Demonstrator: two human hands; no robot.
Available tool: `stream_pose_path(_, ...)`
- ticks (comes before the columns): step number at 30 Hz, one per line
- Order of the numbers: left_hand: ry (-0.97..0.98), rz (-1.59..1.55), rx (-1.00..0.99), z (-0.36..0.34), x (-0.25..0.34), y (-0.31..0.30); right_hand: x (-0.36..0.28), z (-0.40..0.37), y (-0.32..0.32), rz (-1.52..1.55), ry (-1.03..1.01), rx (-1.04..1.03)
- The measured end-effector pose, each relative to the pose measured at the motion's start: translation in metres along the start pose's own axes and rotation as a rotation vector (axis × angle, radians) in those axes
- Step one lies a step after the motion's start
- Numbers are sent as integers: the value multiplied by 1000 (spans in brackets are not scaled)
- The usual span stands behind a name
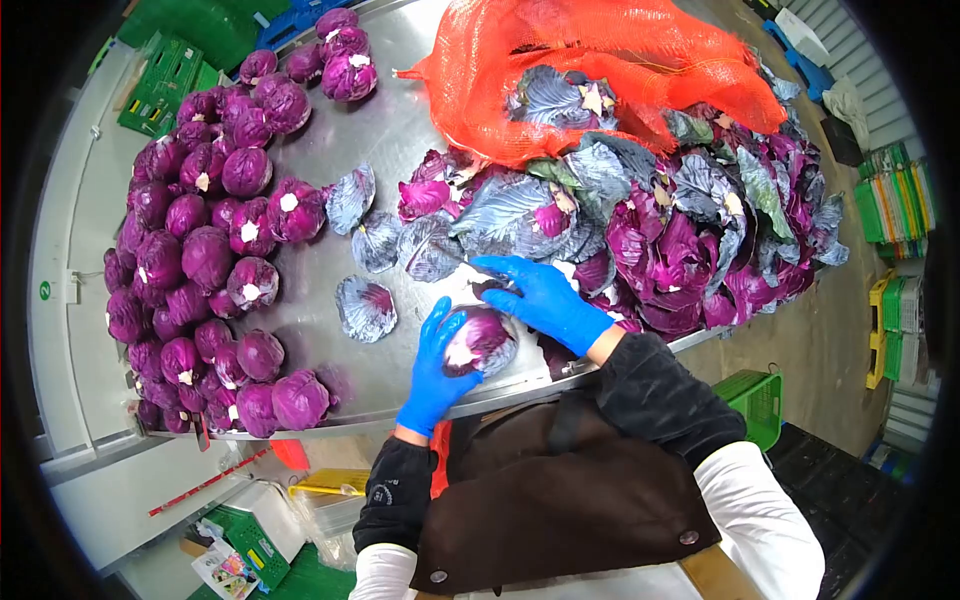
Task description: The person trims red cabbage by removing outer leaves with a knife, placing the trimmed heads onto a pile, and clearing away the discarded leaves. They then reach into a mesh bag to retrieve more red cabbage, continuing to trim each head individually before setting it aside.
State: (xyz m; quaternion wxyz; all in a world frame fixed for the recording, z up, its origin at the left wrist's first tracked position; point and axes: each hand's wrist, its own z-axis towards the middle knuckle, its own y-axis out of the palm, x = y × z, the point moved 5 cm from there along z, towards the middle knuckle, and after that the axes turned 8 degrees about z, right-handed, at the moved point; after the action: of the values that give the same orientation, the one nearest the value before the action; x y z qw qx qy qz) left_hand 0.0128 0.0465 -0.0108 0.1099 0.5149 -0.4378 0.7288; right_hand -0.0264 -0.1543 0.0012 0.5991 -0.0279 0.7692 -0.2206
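Observation:
A red cabbage (485,342) with a pale cut stem sits at the front edge of the metal table. My left hand (437,368), in a blue glove, is wrapped round its left side and underside. My right hand (545,300), also blue-gloved, is at the cabbage's upper right, its fingers stretched and thumb apart. A small dark patch shows between that thumb and fingers; I cannot make out what it is. Under the cabbage lies a white board (520,365). Loose outer leaves (367,308) lie just left of my hands.
Trimmed red cabbages (207,258) are heaped along the left of the metal table (325,120). A big pile of stripped leaves (680,240) covers the right, with an orange-red net sack (480,90) behind. A green crate (752,405) stands below the table at right.

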Motion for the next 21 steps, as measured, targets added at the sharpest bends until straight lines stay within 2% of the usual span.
stream_pose_path(2,-54,-19,128,4,2,2,-11,4,14,93,-322,-91)
stream_pose_path(3,-189,-92,165,3,-6,5,-1,2,18,0,-129,-261)
stream_pose_path(4,-185,-98,160,3,-5,15,1,-3,15,-5,-125,-255)
stream_pose_path(6,-249,51,252,2,2,34,13,-12,10,186,113,-152)
stream_pose_path(7,-223,202,275,8,9,39,13,-16,9,186,113,-155)
stream_pose_path(8,-223,203,275,12,9,37,10,-20,5,16,53,-130)
stream_pose_path(10,-329,28,199,21,8,36,4,-30,-5,-329,-61,-71)
stream_pose_path(11,-305,-2,201,26,14,34,1,-33,-5,-442,-103,-90)
stream_pose_path(15,-356,27,191,25,5,36,0,-35,6,-548,-200,-129)
stream_pose_path(18,-347,38,180,23,9,37,5,-26,10,-464,-268,-84)
stream_pose_path(20,-266,170,190,16,15,40,20,-4,0,7,-199,65)
stream_pose_path(21,-132,289,208,6,25,45,39,16,-12,-294,94,0)
